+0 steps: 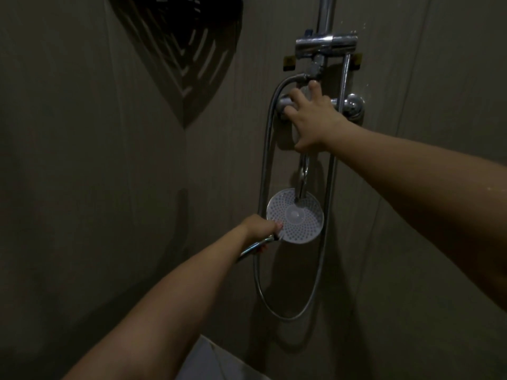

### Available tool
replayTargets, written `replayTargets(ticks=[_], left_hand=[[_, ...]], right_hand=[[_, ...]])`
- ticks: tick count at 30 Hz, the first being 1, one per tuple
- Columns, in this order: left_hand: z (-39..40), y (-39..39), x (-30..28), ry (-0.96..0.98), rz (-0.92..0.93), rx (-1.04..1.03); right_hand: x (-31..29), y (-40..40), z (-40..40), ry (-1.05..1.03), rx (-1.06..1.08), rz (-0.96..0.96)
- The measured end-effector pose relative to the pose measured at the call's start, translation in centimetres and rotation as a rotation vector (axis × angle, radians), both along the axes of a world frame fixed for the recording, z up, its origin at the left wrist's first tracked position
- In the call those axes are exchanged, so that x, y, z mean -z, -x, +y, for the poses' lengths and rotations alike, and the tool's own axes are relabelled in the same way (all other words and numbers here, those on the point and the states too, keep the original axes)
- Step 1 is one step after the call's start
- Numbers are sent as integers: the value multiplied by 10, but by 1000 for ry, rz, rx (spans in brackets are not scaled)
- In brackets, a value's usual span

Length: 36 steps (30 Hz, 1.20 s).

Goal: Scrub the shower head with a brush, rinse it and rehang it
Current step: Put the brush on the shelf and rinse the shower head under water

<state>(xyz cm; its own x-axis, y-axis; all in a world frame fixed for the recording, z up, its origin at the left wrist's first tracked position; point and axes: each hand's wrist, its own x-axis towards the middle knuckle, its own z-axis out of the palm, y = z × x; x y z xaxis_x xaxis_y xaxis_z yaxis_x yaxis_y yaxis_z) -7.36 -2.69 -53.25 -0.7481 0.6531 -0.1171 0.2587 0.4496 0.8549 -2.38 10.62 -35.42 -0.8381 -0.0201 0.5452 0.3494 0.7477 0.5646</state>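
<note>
The round shower head [297, 220] faces me, its pale grey spray plate dotted with holes, low in front of the wall. My left hand [259, 227] is shut on its chrome handle [253, 248], just left of the plate. Higher up, my right hand [311, 116] rests on the chrome mixer valve [284, 102], fingers spread around the lever. A tap spout [303, 176] hangs down from under that hand toward the plate's top edge. No brush is in view.
A chrome hose [264, 165] loops from the valve down past the shower head and up to the riser bracket [326, 42]. A round chrome knob [354, 105] sits right of the valve. A dark corner basket [175, 12] hangs top left. A pale ledge [216, 360] shows below.
</note>
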Motion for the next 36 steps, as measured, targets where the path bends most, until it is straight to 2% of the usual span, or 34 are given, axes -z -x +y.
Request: replayTargets(ticks=[23,28,30,33,34,36], left_hand=[[4,1,11,27,2,15],[11,5,20,3,-11,0],[14,7,21,14,-22,-25],[17,12,23,16,-7,-43],[18,14,24,9,2,-51],[20,17,26,7,17,-65]], right_hand=[[0,3,5,-12,-41,31],[0,-1,0,126,-22,-20],[14,-16,-7,193,-150,121],[63,-37,-11,227,-439,478],[86,-43,-9,343,-450,565],[129,-49,-1,756,-324,625]])
